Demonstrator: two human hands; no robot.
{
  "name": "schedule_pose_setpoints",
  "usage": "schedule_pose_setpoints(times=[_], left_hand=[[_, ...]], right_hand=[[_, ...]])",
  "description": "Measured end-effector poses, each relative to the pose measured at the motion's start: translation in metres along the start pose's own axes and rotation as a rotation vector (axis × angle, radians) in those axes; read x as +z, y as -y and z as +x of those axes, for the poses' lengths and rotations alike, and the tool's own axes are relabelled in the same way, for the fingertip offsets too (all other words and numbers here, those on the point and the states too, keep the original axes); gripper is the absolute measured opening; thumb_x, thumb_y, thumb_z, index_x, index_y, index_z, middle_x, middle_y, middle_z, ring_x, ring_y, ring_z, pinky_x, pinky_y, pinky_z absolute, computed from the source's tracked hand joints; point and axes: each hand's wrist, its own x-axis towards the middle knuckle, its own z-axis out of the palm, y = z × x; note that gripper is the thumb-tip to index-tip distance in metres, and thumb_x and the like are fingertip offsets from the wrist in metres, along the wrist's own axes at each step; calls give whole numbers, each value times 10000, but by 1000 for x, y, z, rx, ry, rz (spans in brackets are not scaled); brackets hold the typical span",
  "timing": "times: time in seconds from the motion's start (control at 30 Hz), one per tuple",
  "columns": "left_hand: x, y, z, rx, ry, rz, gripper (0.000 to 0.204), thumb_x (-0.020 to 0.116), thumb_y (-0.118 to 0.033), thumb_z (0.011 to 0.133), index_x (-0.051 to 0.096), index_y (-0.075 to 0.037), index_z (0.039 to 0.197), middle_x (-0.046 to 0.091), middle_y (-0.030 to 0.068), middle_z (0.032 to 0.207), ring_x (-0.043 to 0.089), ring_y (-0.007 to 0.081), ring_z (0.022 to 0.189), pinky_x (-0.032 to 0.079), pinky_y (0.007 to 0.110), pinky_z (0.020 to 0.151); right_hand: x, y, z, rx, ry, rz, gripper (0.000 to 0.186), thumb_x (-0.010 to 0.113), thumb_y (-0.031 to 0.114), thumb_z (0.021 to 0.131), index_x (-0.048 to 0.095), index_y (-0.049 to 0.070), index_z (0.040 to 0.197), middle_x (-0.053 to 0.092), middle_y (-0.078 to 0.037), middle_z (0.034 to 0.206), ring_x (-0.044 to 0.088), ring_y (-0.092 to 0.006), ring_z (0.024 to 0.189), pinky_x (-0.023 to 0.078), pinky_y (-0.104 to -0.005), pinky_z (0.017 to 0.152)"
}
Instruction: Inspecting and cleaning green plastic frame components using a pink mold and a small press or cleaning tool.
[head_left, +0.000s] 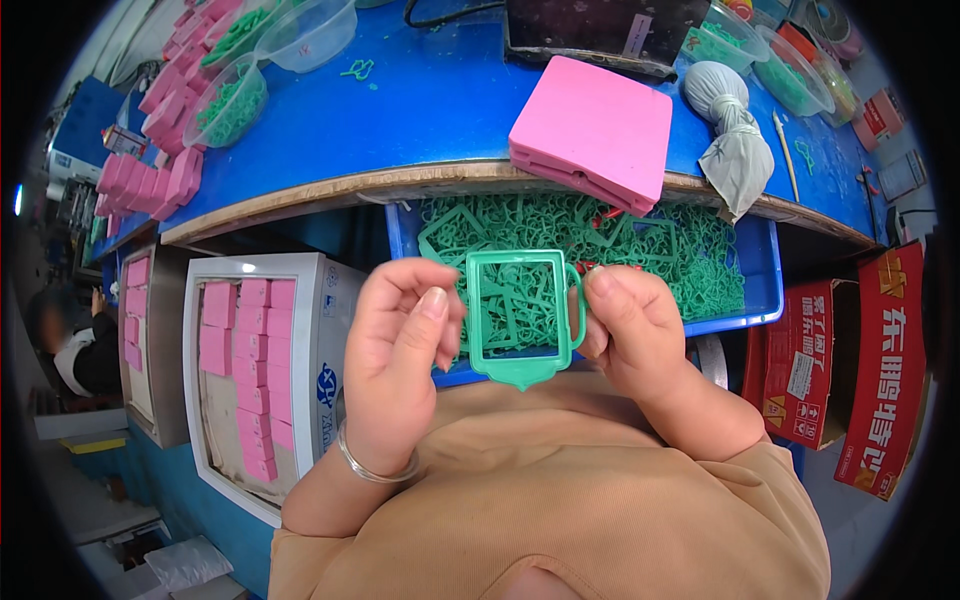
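Observation:
A green square frame (pixel 522 371), with a loop on its right side and a pointed tab at its lower edge, is held up in front of me. My right hand (pixel 635 325) pinches the loop between thumb and fingers. Beside the left edge of the frame is my left hand (pixel 400 335), its fingers loosely bent and apart, with nothing seen in them. Behind and below the frame, a blue tray (pixel 735 321) is filled with tangled thin green pieces (pixel 690 265) and a few larger green frames. Small red bits lie among them.
Pink blocks (pixel 590 125) are stacked at the edge of the blue table (pixel 420 100), near a tied grey cloth bag (pixel 735 140). Clear bowls (pixel 305 40) stand at the far left. A white-framed case (pixel 320 350) holds pink blocks; red cartons (pixel 880 390) stand at right.

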Motion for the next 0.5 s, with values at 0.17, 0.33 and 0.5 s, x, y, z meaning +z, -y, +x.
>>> schedule_pose_setpoints(times=[0.17,0.33,0.5], left_hand=[[-7,2,7,486,70,651,454,511,98,656,466,-2,1096,462,141,1117,467,210,981,399,291,810],[-4,-17,12,578,383,833,446,665,-42,626,553,2,1055,497,163,1102,470,291,1049,373,377,896],[-6,-13,9,566,398,646,330,657,-27,658,608,-2,983,551,118,931,524,238,863,423,327,752]], right_hand=[[2,2,1,40,-49,34,415,389,268,922,400,85,550,378,12,456,289,-58,384,229,-213,368],[1,6,1,150,-33,64,471,377,279,936,418,74,513,401,12,470,333,-52,422,267,-212,405],[3,2,1,159,4,55,471,371,275,938,413,78,512,398,19,480,332,-49,451,269,-214,426]])
